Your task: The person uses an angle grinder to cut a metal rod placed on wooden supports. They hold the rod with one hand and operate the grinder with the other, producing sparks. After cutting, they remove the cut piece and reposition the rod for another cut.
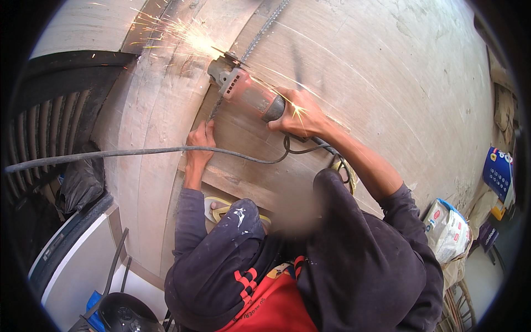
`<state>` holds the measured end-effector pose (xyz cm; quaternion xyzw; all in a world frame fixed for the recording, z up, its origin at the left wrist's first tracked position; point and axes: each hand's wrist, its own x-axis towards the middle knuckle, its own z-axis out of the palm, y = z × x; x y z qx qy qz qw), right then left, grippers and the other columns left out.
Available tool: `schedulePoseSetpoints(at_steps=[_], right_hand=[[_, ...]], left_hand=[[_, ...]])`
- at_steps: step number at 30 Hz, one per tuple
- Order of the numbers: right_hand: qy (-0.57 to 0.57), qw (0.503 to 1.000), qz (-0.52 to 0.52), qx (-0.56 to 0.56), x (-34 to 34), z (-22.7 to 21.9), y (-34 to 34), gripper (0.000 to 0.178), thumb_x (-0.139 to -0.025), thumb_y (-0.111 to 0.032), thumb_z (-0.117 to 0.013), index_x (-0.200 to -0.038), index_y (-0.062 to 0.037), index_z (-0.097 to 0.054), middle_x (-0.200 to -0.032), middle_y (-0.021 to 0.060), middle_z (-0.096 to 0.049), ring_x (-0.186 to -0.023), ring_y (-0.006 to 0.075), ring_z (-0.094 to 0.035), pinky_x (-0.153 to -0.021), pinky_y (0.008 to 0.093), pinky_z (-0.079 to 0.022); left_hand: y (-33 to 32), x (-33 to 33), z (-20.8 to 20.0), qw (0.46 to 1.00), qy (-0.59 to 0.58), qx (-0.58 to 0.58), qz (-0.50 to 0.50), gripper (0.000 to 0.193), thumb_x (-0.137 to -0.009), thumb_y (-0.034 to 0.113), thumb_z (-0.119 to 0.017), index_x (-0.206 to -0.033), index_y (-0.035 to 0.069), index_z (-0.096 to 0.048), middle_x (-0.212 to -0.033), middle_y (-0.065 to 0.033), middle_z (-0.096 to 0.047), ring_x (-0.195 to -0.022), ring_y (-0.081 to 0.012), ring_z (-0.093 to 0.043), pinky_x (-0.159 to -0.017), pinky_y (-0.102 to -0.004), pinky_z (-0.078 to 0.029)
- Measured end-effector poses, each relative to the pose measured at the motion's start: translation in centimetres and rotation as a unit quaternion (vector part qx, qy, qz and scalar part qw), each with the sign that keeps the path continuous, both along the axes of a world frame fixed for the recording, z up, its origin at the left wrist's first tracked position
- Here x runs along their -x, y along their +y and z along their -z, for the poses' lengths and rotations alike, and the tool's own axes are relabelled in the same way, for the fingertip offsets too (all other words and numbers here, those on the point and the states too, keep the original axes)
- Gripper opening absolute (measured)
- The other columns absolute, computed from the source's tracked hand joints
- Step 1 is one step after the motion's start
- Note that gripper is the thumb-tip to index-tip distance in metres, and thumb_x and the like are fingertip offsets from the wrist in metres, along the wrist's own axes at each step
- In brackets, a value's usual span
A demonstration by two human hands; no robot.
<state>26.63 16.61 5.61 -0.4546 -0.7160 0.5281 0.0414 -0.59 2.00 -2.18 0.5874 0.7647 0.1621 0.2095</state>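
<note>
A red and grey angle grinder (250,95) lies across the far middle, with my right hand (303,113) wrapped round its rear body. Its disc (229,57) meets a ribbed steel bar (264,32), and bright sparks (193,40) spray toward the far left. My left hand (202,139) pinches the near end of the bar, low down and close to the floor. Below the grinder and the bar lies a wooden board (235,133). A dark power cord (243,156) loops from the grinder's rear and runs left past my left wrist.
My knees are bent, with yellow-strapped sandals (221,209) on my feet. A black slatted piece (61,119) stands at the left, near a black plastic bag (83,182). A black helmet-like object (127,314) is at the lower left. A white sack (447,231) and a blue box (498,174) stand right.
</note>
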Motion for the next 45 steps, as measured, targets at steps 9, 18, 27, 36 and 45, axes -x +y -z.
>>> schedulePoseSetpoints(at_steps=[9,18,27,36,45], right_hand=[[0.0,1.0,-0.002,-0.017,0.0,0.6,-0.1,0.059,-0.061,-0.026,-0.076,-0.111,0.0037,-0.066,-0.077,0.0238,-0.068,-0.071,0.0336,-0.068,-0.071,0.0424,-0.053],[0.002,1.0,-0.006,-0.011,0.2,0.4,0.0,0.057,-0.061,-0.026,-0.076,-0.108,0.0047,-0.066,-0.077,0.0235,-0.069,-0.071,0.0335,-0.068,-0.071,0.0429,-0.053],[-0.002,1.0,-0.008,-0.02,0.3,0.2,0.1,0.052,-0.062,-0.027,-0.076,-0.102,0.0051,-0.067,-0.077,0.0235,-0.068,-0.071,0.0325,-0.068,-0.071,0.0428,-0.053],[-0.006,1.0,-0.011,-0.017,0.5,0.0,0.2,0.053,-0.061,-0.028,-0.075,-0.101,0.0044,-0.066,-0.078,0.0226,-0.068,-0.073,0.0344,-0.068,-0.072,0.0437,-0.052],[-0.005,1.0,-0.005,0.004,0.8,0.0,0.4,0.052,-0.06,-0.028,-0.074,-0.102,-0.0003,-0.068,-0.08,0.0239,-0.069,-0.076,0.0381,-0.067,-0.073,0.0458,-0.052]], left_hand=[[0.0,0.0,0.2,1.0,0.016,-0.004,-0.004,0.045,-0.103,0.037,-0.045,-0.09,-0.004,-0.06,-0.067,-0.0317,-0.057,-0.068,-0.0516,-0.059,-0.055,-0.0547,-0.044],[-0.1,0.1,0.2,1.0,0.006,-0.001,-0.002,0.046,-0.103,0.037,-0.045,-0.089,-0.005,-0.059,-0.066,-0.0315,-0.057,-0.067,-0.0511,-0.059,-0.053,-0.053,-0.044],[0.0,-0.2,-0.1,1.0,0.001,-0.015,-0.002,0.043,-0.103,0.035,-0.046,-0.086,-0.003,-0.058,-0.064,-0.0305,-0.056,-0.065,-0.0506,-0.059,-0.052,-0.0529,-0.042],[0.1,-0.3,-0.3,1.0,0.005,-0.024,0.001,0.04,-0.103,0.032,-0.048,-0.085,-0.003,-0.056,-0.062,-0.0288,-0.055,-0.062,-0.0493,-0.058,-0.05,-0.0511,-0.042],[-0.1,-0.2,0.0,1.0,0.013,-0.028,-0.004,0.038,-0.102,0.032,-0.05,-0.087,-0.003,-0.056,-0.061,-0.0278,-0.056,-0.06,-0.0485,-0.058,-0.05,-0.0509,-0.042]])
